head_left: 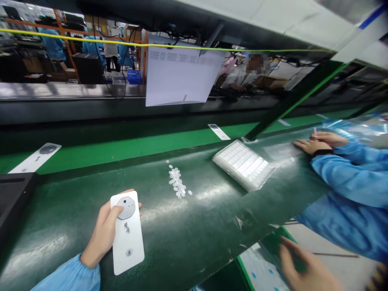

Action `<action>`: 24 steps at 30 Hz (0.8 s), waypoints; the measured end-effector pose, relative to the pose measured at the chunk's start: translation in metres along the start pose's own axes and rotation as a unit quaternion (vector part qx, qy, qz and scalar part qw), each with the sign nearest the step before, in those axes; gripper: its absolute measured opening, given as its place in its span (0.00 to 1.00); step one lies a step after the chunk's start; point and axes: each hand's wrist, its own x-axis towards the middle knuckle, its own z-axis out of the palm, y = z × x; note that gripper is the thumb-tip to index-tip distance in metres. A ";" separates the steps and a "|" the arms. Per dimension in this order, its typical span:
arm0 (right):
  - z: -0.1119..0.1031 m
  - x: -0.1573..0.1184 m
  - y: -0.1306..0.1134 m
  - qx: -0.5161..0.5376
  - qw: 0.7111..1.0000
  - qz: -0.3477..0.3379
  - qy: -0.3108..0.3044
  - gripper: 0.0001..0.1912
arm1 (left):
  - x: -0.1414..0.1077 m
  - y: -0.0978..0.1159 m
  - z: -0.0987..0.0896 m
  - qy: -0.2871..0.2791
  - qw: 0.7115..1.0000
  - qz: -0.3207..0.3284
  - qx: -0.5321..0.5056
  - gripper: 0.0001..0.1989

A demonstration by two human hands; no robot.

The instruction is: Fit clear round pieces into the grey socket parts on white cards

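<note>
My left hand (104,230) is closed on a white panel (129,246) with rounded corners. Its thumb rests over the grey octagonal area near the panel's top, and dark lettering and a small emblem sit lower down. The panel is held above the green bench. Low on the right is my right hand (306,264), blurred by motion, with thumb and finger curled together at the tips. What lies between those tips, if anything, I cannot make out. Behind it is a green-edged bin (245,275). A small heap of clear round discs (176,181) lies on the bench beyond my left hand.
A clear-wrapped white tray (241,163) lies to the right. Similar white panels (34,159) rest on the green belt (133,147) behind. At right are a co-worker's hands (321,142) in blue sleeves. A black tray (15,198) borders the left, and a green post (291,103) slants upward.
</note>
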 end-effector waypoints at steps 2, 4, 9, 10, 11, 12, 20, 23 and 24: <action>0.013 0.002 -0.063 0.085 0.993 -0.081 -0.020 0.19 | -0.001 0.002 -0.001 0.002 1.000 0.002 0.003 0.39; 0.033 0.011 -0.119 0.160 0.973 -0.150 -0.076 0.19 | -0.002 0.003 -0.002 0.005 1.000 0.004 0.004 0.39; 0.084 0.038 -0.186 0.147 0.953 -0.222 -0.144 0.23 | -0.002 0.001 -0.004 -0.003 1.000 0.008 0.012 0.37; 0.090 0.042 -0.189 0.132 0.954 -0.219 -0.156 0.22 | -0.001 0.000 -0.004 -0.004 1.000 0.009 0.012 0.38; 0.093 0.045 -0.190 0.121 0.955 -0.213 -0.170 0.21 | -0.001 -0.001 -0.004 -0.006 1.000 0.010 0.012 0.39; 0.095 0.048 -0.189 0.114 0.954 -0.206 -0.184 0.19 | -0.001 -0.002 -0.004 -0.007 1.000 0.009 0.011 0.40; 0.077 0.069 -0.192 0.190 0.920 -0.126 -0.318 0.17 | -0.002 -0.004 -0.001 -0.011 1.000 0.025 0.008 0.39; 0.066 0.064 -0.213 0.342 0.841 -0.028 -0.419 0.24 | -0.003 -0.009 -0.001 0.017 0.996 0.071 0.049 0.37; 0.063 0.059 -0.223 0.376 0.808 -0.010 -0.454 0.26 | -0.004 -0.011 -0.002 0.026 0.993 0.089 0.067 0.35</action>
